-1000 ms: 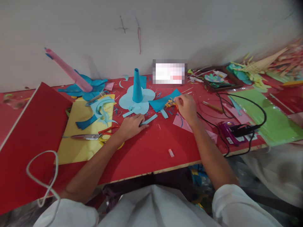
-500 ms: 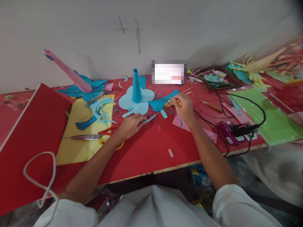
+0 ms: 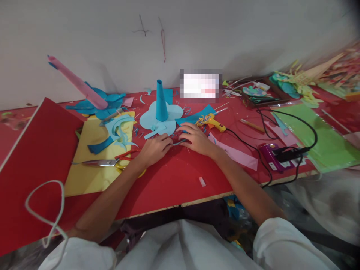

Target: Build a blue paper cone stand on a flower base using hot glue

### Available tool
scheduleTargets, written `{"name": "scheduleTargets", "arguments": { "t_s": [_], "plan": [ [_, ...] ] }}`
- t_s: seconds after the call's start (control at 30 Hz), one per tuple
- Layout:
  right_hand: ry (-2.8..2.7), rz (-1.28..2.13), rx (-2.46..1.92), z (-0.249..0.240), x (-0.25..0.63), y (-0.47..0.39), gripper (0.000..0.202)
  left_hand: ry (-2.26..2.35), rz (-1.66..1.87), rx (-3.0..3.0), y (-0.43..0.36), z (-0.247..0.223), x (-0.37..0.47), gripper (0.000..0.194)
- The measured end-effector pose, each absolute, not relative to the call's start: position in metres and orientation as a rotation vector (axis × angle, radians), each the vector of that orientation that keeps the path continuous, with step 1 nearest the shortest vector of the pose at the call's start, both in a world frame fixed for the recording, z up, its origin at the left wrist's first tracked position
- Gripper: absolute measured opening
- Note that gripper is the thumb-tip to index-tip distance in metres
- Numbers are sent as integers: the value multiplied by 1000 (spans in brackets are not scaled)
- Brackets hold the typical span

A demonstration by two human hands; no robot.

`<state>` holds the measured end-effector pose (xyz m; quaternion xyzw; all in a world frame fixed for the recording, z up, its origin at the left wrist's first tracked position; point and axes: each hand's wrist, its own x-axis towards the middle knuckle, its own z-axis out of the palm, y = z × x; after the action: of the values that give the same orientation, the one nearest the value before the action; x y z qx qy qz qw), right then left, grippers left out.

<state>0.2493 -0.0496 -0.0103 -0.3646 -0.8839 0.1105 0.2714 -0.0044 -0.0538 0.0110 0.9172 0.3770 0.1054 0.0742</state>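
My left hand (image 3: 156,149) is closed on one end of a narrow light-blue paper strip (image 3: 179,142), low over the red table. At the strip's other end is my right hand (image 3: 194,139), its fingers curved around it. Just behind the hands, a blue paper cone (image 3: 161,105) stands upright on a light-blue petal-shaped piece (image 3: 176,111). Behind my right hand lies a yellow glue gun (image 3: 213,122), touching a darker blue paper piece (image 3: 188,119). Scissors with red and yellow handles (image 3: 101,162) lie beside my left forearm.
Yellow sheets (image 3: 84,182) with blue offcuts lie left, before a pink paper tube (image 3: 81,88). A purple power box (image 3: 274,157) with a black cable sits right, near green sheets (image 3: 317,138). A tray (image 3: 271,99) of craft bits stands at the back.
My right hand has left the glue gun and come left and nearer, to the paper strip beside my left hand. The glue gun now shows fully. My left hand has barely moved.
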Motion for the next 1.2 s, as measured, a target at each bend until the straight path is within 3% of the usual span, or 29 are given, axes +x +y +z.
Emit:
{"name": "scheduleTargets", "arguments": {
  "t_s": [0.93,1.2],
  "plan": [
    [-2284,270,-1095,-9,276,-37,15,1193,419,2645,-53,16,-5,22],
    [-2219,242,-1117,-10,284,-36,37,1208,431,2659,-54,16,-6,21]
  ]
}}
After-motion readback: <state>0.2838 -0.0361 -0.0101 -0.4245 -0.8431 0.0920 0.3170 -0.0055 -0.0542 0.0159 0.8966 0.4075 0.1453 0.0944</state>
